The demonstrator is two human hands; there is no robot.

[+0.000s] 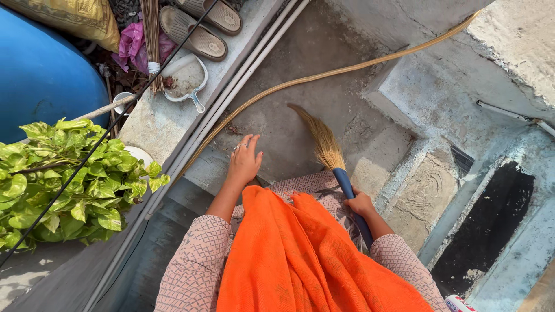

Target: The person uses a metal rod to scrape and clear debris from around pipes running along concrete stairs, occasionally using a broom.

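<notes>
My right hand (361, 203) grips the blue handle of a grass broom (325, 143), whose straw head curves up and to the left over the grey concrete floor (324, 86). My left hand (244, 160) is held out in front of me with fingers apart and rings on them, holding nothing, hovering over the floor beside a low concrete ledge (167, 124). An orange scarf (300, 254) hangs down my front over patterned pink sleeves.
A tan hose (324, 75) and pale pipes run along the ledge. On the ledge sit a small white dustpan (186, 79), a pair of sandals (202, 29) and a second bundle broom (152, 40). A leafy potted plant (69, 179) and blue barrel (40, 75) stand left.
</notes>
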